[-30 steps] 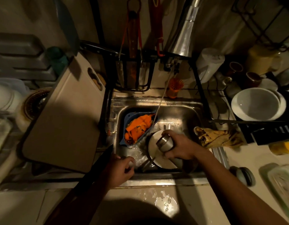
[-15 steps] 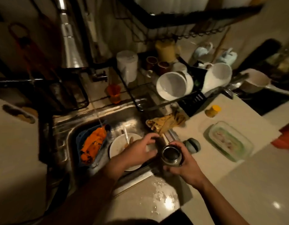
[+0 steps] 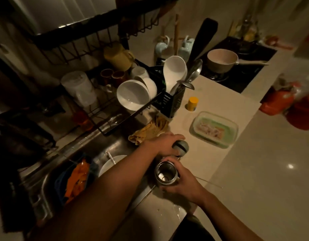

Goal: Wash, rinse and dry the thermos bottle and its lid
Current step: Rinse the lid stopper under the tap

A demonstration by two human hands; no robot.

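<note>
I've got the thermos bottle (image 3: pixel 166 175) upright in my right hand (image 3: pixel 182 184), fingers wrapped round its steel body, open mouth facing up at me, right at the corner where the sink (image 3: pixel 105 145) meets the table (image 3: pixel 211 153). My left hand (image 3: pixel 165 143) reaches across and lies on the grey lid (image 3: pixel 182 148), which sits on the table just beyond the bottle; fingers curve over its near side, but I cannot tell whether they actually grip it. A yellow cloth (image 3: pixel 150 130) lies bunched just behind that hand on the sink's edge. Down in the sink there's a white plate (image 3: pixel 110 165) and an orange bag (image 3: pixel 77 180) in a blue strainer. Further out on the table: a lidded food container (image 3: pixel 214 129) and a small yellow jar (image 3: pixel 192 103). The dish rack (image 3: pixel 101 117) holds white bowls (image 3: pixel 132 94).
</note>
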